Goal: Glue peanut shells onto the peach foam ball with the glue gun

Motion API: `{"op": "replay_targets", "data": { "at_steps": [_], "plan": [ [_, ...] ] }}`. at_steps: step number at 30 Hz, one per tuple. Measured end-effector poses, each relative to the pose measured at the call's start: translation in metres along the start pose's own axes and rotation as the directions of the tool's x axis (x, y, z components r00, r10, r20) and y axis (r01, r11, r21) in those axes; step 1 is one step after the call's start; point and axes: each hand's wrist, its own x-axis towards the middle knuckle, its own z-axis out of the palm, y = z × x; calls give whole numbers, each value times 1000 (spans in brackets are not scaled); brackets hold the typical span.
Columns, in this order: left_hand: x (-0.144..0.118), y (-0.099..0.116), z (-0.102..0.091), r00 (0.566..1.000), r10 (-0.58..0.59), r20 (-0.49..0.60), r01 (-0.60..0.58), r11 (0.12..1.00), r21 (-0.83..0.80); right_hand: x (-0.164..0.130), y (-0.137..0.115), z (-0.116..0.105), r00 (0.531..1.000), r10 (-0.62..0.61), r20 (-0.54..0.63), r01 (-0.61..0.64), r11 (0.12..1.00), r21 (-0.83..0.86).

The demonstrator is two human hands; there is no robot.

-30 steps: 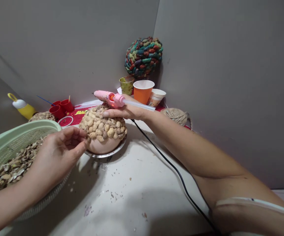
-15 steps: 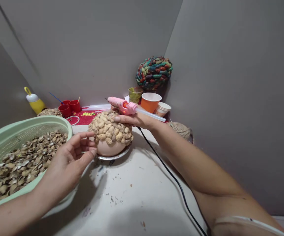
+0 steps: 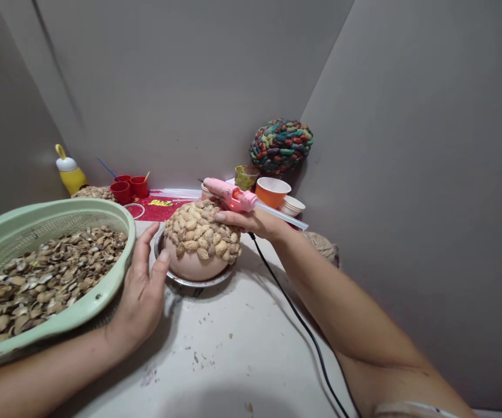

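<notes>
Our right hand (image 3: pixel 251 219) grips the pink glue gun (image 3: pixel 230 195) while its fingertips rest on the peanut-shell dome (image 3: pixel 201 233). Our left hand (image 3: pixel 143 293) lies open just left of it, beside the green basket (image 3: pixel 59 223). We judge the shells light and brittle; hold by the smooth base.

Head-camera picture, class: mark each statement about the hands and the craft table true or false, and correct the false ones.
1. The right hand holds a pink glue gun. True.
2. The green basket holds coloured beads. False: it holds brownish shell pieces.
3. The shell-covered ball sits on a metal plate. True.
4. The left hand grips the glue gun's black cable. False: it lies open between the basket and the plate, apart from the cable.
5. The orange cup lies tipped over on the floor. False: it stands upright on the table, behind the ball.
</notes>
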Motion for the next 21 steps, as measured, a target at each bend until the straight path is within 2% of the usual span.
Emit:
{"op": "replay_targets", "data": {
  "at_steps": [4, 8, 21],
  "plan": [
    [10, -12, 5, 997, -55, 53, 59, 996, -72, -1, -2, 0, 1000, 2, 17, -2, 1000, 8],
    [11, -14, 6, 997, -6, 79, 15, 993, -117, -2, -9, 4, 1000, -10, -17, 10, 999, 33],
    [23, -10, 6, 989, 14, 148, -4, 998, -66, -4, -10, 6, 1000, 29, -3, -29, 997, 78]
  ]
}}
